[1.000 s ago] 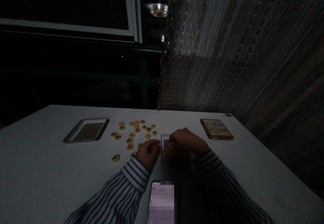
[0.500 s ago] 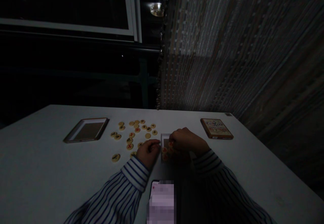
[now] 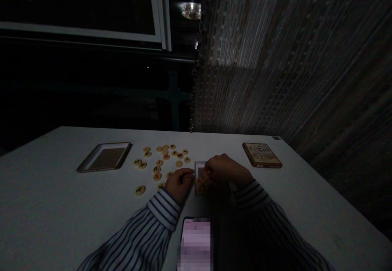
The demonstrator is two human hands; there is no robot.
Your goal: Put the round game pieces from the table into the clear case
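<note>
A small open box [image 3: 200, 165] stands on the white table [image 3: 61, 205] with a few round pieces marked in red lying in its near end. My right hand [image 3: 225, 169] rests curled over the box, its fingertips pinched on a red-marked round piece [image 3: 207, 173]. At the box's left wall my left hand [image 3: 180, 183] lies with its fingers curled in, touching the box edge. Several pale round pieces [image 3: 162, 160] with red or black marks are scattered to the left of the box.
An empty shallow tray with a brown rim [image 3: 105, 156] lies at the left. A flat printed box lid [image 3: 262, 155] lies at the right. A lit phone [image 3: 196, 242] sits near the front edge. A beaded curtain hangs behind the table.
</note>
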